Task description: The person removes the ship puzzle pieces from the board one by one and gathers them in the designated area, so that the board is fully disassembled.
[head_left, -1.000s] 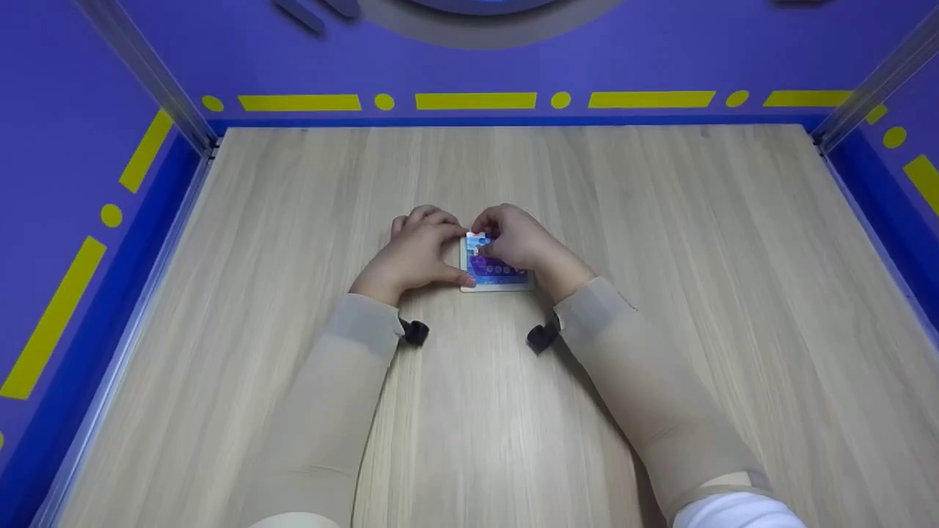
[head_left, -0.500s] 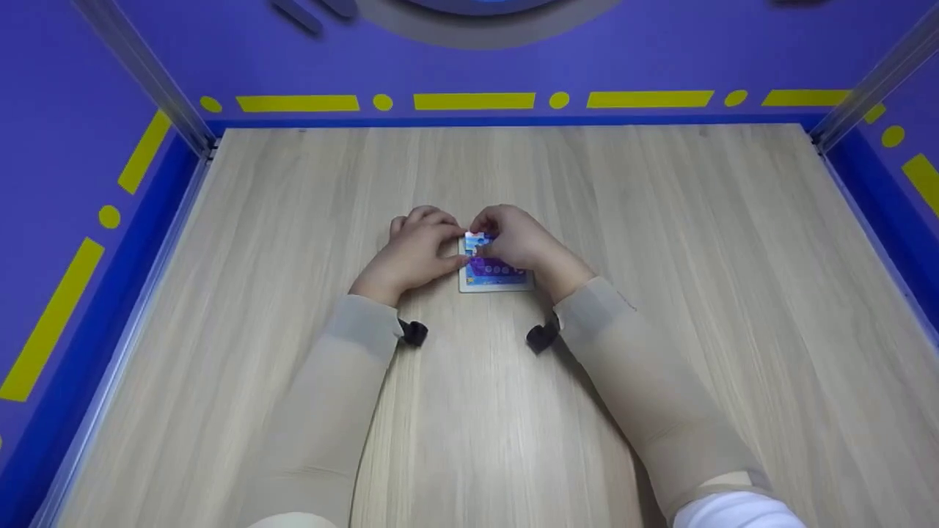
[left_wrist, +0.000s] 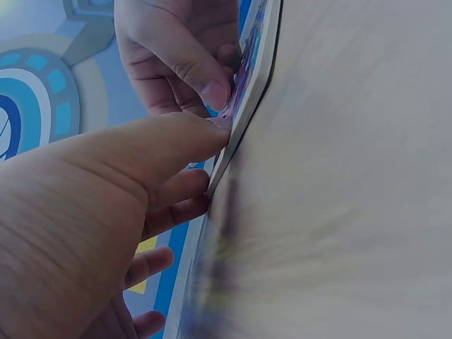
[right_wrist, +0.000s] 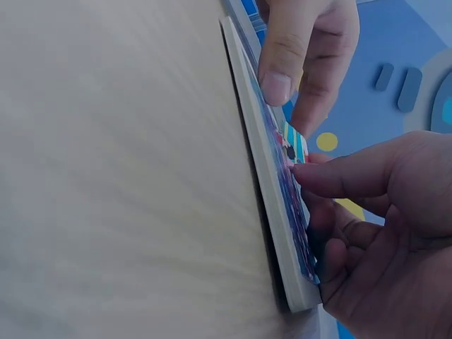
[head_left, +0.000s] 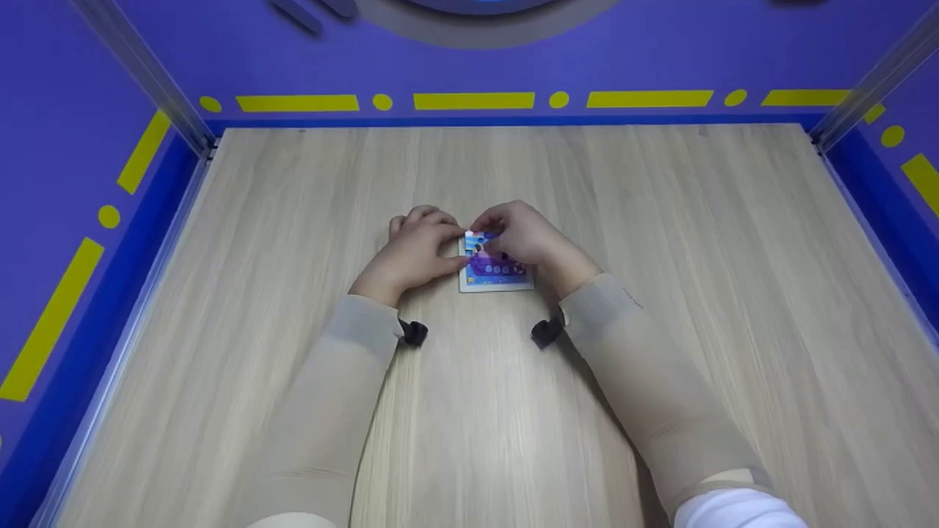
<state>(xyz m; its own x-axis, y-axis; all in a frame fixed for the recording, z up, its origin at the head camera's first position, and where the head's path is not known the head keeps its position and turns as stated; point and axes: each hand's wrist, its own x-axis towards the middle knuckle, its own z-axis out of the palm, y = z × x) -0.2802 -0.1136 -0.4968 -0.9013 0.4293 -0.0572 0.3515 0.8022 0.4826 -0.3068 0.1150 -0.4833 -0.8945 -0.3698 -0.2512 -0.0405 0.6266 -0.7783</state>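
A small square jigsaw puzzle point(head_left: 499, 270) with a purple and blue picture lies in a pale-rimmed board point(head_left: 497, 289) mid-table. My left hand point(head_left: 416, 253) is at the board's left side, its thumb resting at the edge of the picture and its index fingertip at the far left corner. Over the far part of the picture, my right hand point(head_left: 527, 236) pinches a striped puzzle piece point(right_wrist: 296, 143) between thumb and fingers. In the right wrist view this piece stands tilted up from the picture. My right fingers hide the picture's far right part.
The wood-grain table point(head_left: 469, 411) reaches to a blue back wall point(head_left: 469, 70) with yellow markings. Side walls stand at left and right. Both forearms wear beige sleeves, with a black wrist mount point(head_left: 414, 334) at the left cuff and a similar one at the right.
My left thumb has slid from the near left corner up along the puzzle's left edge. The right hand has shifted slightly away and to the right, uncovering more of the picture.
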